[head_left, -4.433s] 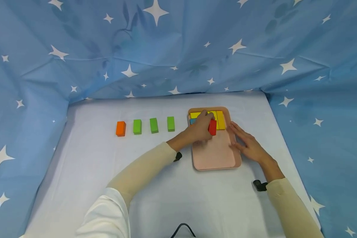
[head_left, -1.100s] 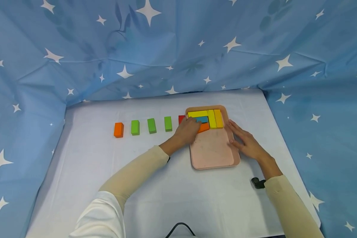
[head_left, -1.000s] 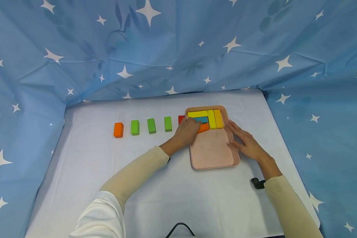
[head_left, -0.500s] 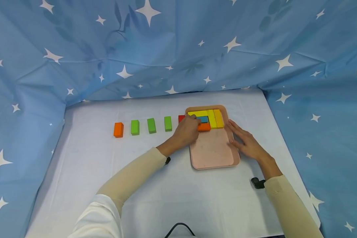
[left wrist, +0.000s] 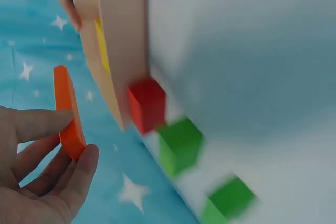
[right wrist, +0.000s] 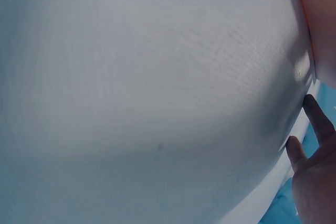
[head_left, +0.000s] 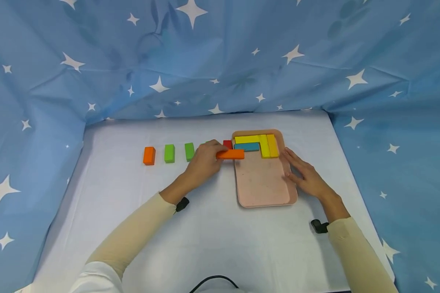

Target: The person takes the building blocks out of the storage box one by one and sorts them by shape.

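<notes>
My left hand [head_left: 202,162] pinches a long orange block [head_left: 232,154] between thumb and fingers. The block is held level, its right end overlapping the left rim of the pink tray [head_left: 264,185] in the head view. In the left wrist view the same orange block [left wrist: 68,111] stands out from the fingertips. Inside the tray's far end lie a blue block [head_left: 247,147] and several yellow blocks [head_left: 264,146]. My right hand [head_left: 308,177] rests with straight fingers against the tray's right side.
Left of the tray, a row holds a red block [head_left: 227,144], green blocks [head_left: 170,154] and a short orange block [head_left: 149,156]. My left hand mostly hides one green block. A starry blue curtain [head_left: 220,57] borders the white table [head_left: 264,248]. A black cable [head_left: 216,277] lies in front.
Earlier my left hand held the red block over the tray; that block now stands left of it. The long orange block has since been lifted from the tray and carried left. My right hand stays put.
</notes>
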The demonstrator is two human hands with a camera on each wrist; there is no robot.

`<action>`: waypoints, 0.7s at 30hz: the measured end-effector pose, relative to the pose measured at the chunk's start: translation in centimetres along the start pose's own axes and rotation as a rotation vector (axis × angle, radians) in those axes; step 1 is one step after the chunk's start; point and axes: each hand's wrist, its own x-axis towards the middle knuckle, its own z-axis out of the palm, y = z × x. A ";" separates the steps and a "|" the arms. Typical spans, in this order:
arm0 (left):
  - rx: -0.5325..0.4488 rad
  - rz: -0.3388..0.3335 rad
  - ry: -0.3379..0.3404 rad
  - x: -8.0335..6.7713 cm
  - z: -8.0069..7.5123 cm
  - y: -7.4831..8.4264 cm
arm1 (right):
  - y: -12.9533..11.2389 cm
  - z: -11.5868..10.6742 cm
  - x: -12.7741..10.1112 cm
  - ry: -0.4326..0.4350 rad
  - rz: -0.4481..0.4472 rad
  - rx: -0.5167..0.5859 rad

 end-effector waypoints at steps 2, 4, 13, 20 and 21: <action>-0.008 -0.022 0.019 -1.7 -1.2 -1.4 | 0.0 0.0 0.0 -0.006 0.013 0.000; -0.017 -0.049 0.031 -3.5 -2.4 -3.1 | -0.1 -0.1 0.1 -0.004 0.015 0.002; 0.001 -0.217 0.056 -10.2 -6.5 -11.2 | -0.1 -0.2 0.1 0.013 -0.001 0.027; 0.052 -0.266 0.047 -12.6 -6.7 -15.8 | -0.3 0.3 0.3 0.012 0.007 0.028; 0.057 -0.267 0.047 -12.8 -6.6 -16.2 | -0.3 0.4 0.4 0.011 0.007 0.028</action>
